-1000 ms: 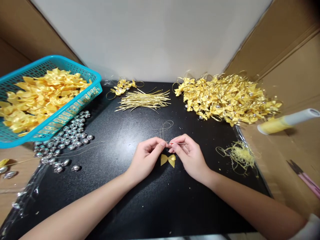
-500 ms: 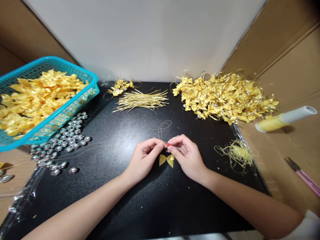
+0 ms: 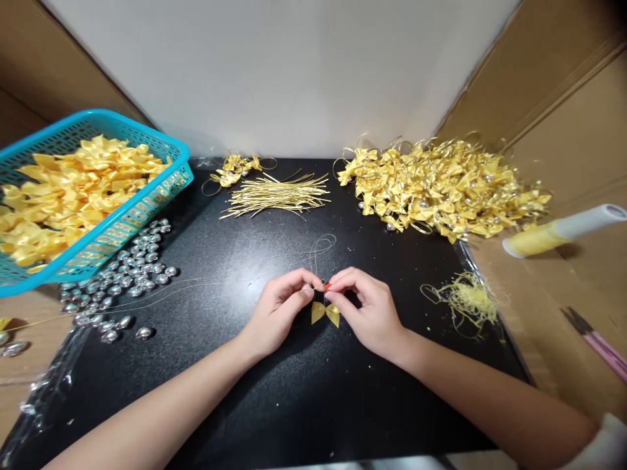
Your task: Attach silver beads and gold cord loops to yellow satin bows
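Observation:
My left hand (image 3: 279,310) is closed in a pinch at the middle of the black table, where a thin thread (image 3: 313,258) runs down to its fingertips. Close beside it, my right hand (image 3: 369,310) pinches a small bright red piece (image 3: 328,286), too small to name; the two hands' fingertips nearly touch. Just below the fingertips sits a yellow ribbon bow (image 3: 325,314). The thread loops on the table beyond the hands and trails off to the left.
At left, a blue basket (image 3: 183,153) holds yellow bows beside loose silver beads (image 3: 127,267). Gold ties (image 3: 279,196) lie behind my hands. Finished bows (image 3: 441,186) are heaped back right. Farther right are thread scraps (image 3: 470,300), a ribbon tube (image 3: 563,232) and a pink-handled cutter (image 3: 597,343).
My right fingers have shifted their hold on the red piece, and the pale shaft seen beside it before no longer shows. My left thumb has drawn back slightly to the left.

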The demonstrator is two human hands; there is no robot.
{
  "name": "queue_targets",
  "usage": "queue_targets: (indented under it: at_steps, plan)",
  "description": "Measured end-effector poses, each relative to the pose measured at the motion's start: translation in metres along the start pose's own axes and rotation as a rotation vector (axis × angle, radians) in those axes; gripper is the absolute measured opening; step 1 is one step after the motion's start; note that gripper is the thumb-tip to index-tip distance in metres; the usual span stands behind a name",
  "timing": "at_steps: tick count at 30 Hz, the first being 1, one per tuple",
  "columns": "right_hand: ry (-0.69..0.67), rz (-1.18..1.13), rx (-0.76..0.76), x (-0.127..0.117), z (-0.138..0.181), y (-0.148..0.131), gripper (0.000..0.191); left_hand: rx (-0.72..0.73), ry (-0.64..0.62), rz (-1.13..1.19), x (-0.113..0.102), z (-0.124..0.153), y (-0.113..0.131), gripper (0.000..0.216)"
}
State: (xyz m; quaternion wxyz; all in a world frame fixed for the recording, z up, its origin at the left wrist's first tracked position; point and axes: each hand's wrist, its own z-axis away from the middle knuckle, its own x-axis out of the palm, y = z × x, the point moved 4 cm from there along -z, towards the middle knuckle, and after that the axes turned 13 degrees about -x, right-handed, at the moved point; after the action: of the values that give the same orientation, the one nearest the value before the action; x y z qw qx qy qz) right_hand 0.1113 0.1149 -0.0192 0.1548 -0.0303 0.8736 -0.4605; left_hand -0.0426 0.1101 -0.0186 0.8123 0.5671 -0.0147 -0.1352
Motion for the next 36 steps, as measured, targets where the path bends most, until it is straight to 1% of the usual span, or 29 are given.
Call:
queue_targets:
  at_steps: [8, 11, 13, 16, 19, 21, 24, 27, 31, 36]
  plan:
    - [-0.032, 0.028, -0.008, 0.0, 0.0, 0.0, 0.006, 0.023, -0.011, -0.01, 0.0, -0.001, 0.002, 0.023]
    - [-0.061, 0.036, -0.018, 0.001, 0.0, -0.001, 0.007, 0.049, -0.025, -0.063, 0.0, -0.001, 0.003, 0.026]
    - [-0.085, 0.042, -0.01, 0.001, 0.0, -0.002, 0.007, 0.101, -0.015, -0.15, 0.001, -0.001, 0.005, 0.026]
    - [-0.124, 0.034, 0.043, 0.001, 0.0, -0.002, 0.008, 0.241, 0.028, -0.3, 0.001, 0.001, 0.01, 0.025]
    - [-0.155, -0.041, 0.148, 0.002, 0.001, 0.001, 0.008, 0.37, 0.078, -0.402, 0.001, 0.004, 0.014, 0.023]
    - [-0.154, -0.127, 0.234, 0.004, 0.002, 0.004, 0.007, 0.425, 0.124, -0.446, 0.001, 0.006, 0.016, 0.02]
    - [-0.132, -0.241, 0.329, 0.005, 0.004, 0.009, 0.007, 0.486, 0.202, -0.484, 0.0, 0.009, 0.018, 0.018]
    - [-0.118, -0.299, 0.376, 0.006, 0.004, 0.012, 0.007, 0.542, 0.264, -0.481, -0.001, 0.011, 0.02, 0.017]
    - [-0.088, -0.336, 0.416, 0.006, 0.002, 0.013, 0.008, 0.606, 0.333, -0.457, -0.005, 0.013, 0.022, 0.014]
    - [-0.012, -0.384, 0.417, 0.003, 0.0, 0.014, 0.009, 0.724, 0.359, -0.508, -0.006, 0.018, 0.024, 0.014]
